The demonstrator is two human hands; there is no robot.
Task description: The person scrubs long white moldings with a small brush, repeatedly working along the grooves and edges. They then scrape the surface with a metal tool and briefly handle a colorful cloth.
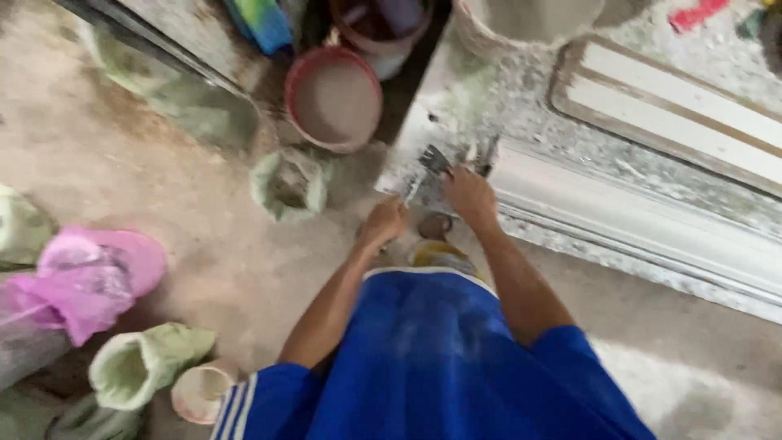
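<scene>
Down at the bench corner, both hands keep a closed grip on one scraper, blade pointing away.

The worktop is showing a rough, speckled grey surface dusted with white powder. The long moulding lying on it is looking like smooth, matt white plaster. The tool at the hands is appearing as dull, dark metal. The floor is presenting as rough, dusty concrete. The round sieve is showing a red plastic rim. The shirt is reading as slightly glossy blue cloth.
</scene>
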